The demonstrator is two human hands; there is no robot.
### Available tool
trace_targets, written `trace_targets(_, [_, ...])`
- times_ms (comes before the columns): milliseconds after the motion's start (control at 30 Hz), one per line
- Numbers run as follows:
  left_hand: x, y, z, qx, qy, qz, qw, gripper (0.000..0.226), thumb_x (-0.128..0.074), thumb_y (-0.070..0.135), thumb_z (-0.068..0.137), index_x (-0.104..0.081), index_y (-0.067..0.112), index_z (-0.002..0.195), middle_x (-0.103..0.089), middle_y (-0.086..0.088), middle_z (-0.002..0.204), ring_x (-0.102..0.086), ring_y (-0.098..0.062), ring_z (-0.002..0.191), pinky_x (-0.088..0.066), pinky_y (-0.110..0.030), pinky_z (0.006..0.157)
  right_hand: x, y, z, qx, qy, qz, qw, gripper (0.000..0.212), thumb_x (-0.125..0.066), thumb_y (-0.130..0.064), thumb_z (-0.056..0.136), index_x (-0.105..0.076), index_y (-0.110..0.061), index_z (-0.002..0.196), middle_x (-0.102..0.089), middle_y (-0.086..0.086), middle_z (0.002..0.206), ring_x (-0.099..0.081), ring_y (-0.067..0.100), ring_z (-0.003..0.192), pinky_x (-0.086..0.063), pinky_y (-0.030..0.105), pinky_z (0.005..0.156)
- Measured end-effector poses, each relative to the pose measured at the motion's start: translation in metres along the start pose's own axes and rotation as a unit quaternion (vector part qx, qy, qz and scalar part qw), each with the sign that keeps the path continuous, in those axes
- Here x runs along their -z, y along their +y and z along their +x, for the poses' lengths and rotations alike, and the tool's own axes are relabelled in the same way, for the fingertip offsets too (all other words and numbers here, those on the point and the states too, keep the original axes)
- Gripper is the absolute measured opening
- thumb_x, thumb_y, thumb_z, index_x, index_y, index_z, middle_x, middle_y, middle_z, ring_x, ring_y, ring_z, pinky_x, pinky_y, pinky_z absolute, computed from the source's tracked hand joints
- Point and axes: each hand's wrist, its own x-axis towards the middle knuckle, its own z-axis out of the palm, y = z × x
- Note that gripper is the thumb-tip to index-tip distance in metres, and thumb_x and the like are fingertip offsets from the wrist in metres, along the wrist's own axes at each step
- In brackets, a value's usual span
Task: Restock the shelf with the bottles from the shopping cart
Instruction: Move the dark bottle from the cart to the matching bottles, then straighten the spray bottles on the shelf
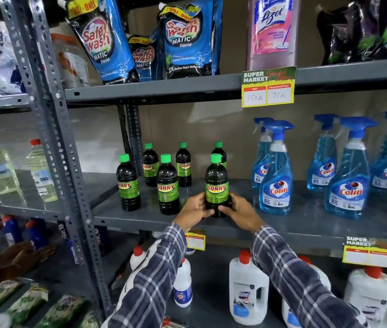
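A dark Sunny bottle (216, 183) with a green cap and green label stands upright on the grey middle shelf (306, 226), near its front edge. My left hand (193, 210) grips its base from the left and my right hand (240, 211) grips it from the right. Several more Sunny bottles stand on the same shelf to the left and behind, such as one at the front (167, 185) and one furthest left (128, 183). The shopping cart is out of view.
Blue Colin spray bottles (275, 171) stand close to the right of the held bottle. Detergent pouches (187, 39) fill the shelf above, white Domex jugs (248, 287) the one below. A slotted upright post (55, 129) stands at left. Another person's hand (22, 254) reaches in at lower left.
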Motion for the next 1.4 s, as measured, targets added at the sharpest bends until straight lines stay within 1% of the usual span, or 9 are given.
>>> trace_targets(200, [-0.004, 0.005, -0.028, -0.041, 0.130, -0.063, 0.989, 0.108, -0.077, -0.011, 0.071, -0.013, 0.015, 0.154, -0.032, -0.010, 0.157, -0.039, -0.028, 0.141, -0.040, -0.037, 0.110, 0.023, -0.013, -0.032, 0.001, -0.002, 0.059, 0.998, 0.082, -0.076, -0.015, 0.081, -0.030, -0.013, 0.149, -0.045, -0.005, 0.140, -0.049, 0.015, 0.129, -0.047, 0.038, 0.107])
trace_targets(367, [-0.042, 0.024, -0.061, -0.193, 0.239, -0.024, 0.951, 0.049, -0.079, 0.007, 0.078, -0.061, 0.023, 0.121, -0.069, -0.002, 0.105, -0.070, -0.016, 0.091, -0.058, -0.026, 0.080, 0.080, -0.012, -0.076, 0.057, 0.158, 0.111, 0.980, 0.029, -0.070, -0.002, 0.084, -0.063, -0.007, 0.111, -0.070, 0.008, 0.105, -0.069, 0.018, 0.093, -0.057, 0.035, 0.086])
trace_targets(500, [-0.102, 0.045, -0.033, -0.191, 0.147, -0.047, 0.969, 0.040, -0.070, 0.003, 0.085, -0.062, 0.018, 0.121, -0.071, -0.004, 0.114, -0.069, -0.017, 0.104, -0.056, -0.028, 0.089, 0.117, 0.013, -0.078, 0.032, 0.298, 0.068, 0.952, 0.031, -0.074, 0.003, 0.076, -0.056, -0.013, 0.097, -0.059, -0.002, 0.086, -0.056, 0.014, 0.072, -0.050, 0.024, 0.069])
trace_targets(633, [-0.148, 0.050, 0.017, -0.104, 0.096, -0.095, 0.985, 0.072, -0.056, -0.019, 0.083, -0.034, 0.008, 0.146, -0.043, -0.006, 0.149, -0.041, -0.017, 0.135, -0.043, -0.028, 0.104, 0.134, 0.046, -0.066, -0.038, 0.197, 0.087, 0.976, 0.060, -0.083, 0.002, 0.067, -0.045, -0.011, 0.111, -0.059, 0.004, 0.110, -0.064, 0.015, 0.093, -0.057, 0.029, 0.079])
trace_targets(700, [-0.159, 0.051, 0.032, -0.072, 0.088, -0.123, 0.986, 0.079, -0.047, -0.027, 0.079, -0.026, 0.004, 0.149, -0.041, -0.002, 0.144, -0.039, -0.013, 0.130, -0.047, -0.013, 0.090, 0.134, 0.067, -0.052, -0.048, 0.147, 0.071, 0.985, 0.065, -0.088, -0.011, 0.064, -0.048, -0.008, 0.115, -0.065, 0.005, 0.117, -0.067, 0.017, 0.105, -0.057, 0.043, 0.091])
trace_targets(800, [-0.161, 0.046, 0.051, -0.046, 0.057, -0.144, 0.987, 0.073, -0.043, -0.028, 0.076, -0.038, 0.006, 0.141, -0.052, -0.004, 0.134, -0.051, -0.016, 0.117, -0.054, -0.009, 0.066, 0.135, 0.083, -0.041, -0.053, 0.132, 0.042, 0.989, 0.059, -0.087, -0.030, 0.063, -0.055, -0.019, 0.111, -0.071, -0.001, 0.113, -0.068, 0.014, 0.105, -0.056, 0.044, 0.092])
trace_targets(967, [-0.155, 0.035, 0.061, -0.036, 0.035, -0.078, 0.996, 0.054, -0.053, -0.024, 0.080, -0.051, -0.001, 0.129, -0.060, -0.023, 0.132, -0.062, -0.021, 0.106, -0.056, -0.015, 0.078, 0.140, 0.078, -0.043, -0.050, 0.138, 0.045, 0.988, 0.040, -0.083, -0.024, 0.067, -0.054, -0.038, 0.091, -0.072, 0.003, 0.113, -0.068, 0.021, 0.105, -0.054, 0.051, 0.094])
trace_targets(1200, [-0.151, 0.029, 0.049, -0.029, 0.050, -0.009, 0.998, 0.049, -0.066, -0.016, 0.079, -0.050, -0.010, 0.125, -0.063, -0.014, 0.111, -0.062, -0.002, 0.083, -0.054, -0.008, 0.069, 0.145, 0.067, -0.056, -0.039, 0.106, 0.044, 0.993, 0.044, -0.076, -0.009, 0.079, -0.053, -0.013, 0.117, -0.070, 0.012, 0.117, -0.069, 0.025, 0.105, -0.055, 0.046, 0.095])
trace_targets(1400, [-0.154, 0.030, 0.034, -0.048, 0.053, 0.001, 0.997, 0.048, -0.069, -0.012, 0.080, -0.052, -0.005, 0.124, -0.065, -0.018, 0.118, -0.064, -0.015, 0.095, -0.055, -0.009, 0.071, 0.145, 0.062, -0.070, -0.042, 0.095, 0.045, 0.994, 0.042, -0.074, -0.008, 0.081, -0.052, -0.011, 0.117, -0.069, 0.010, 0.117, -0.069, 0.022, 0.104, -0.056, 0.045, 0.094])
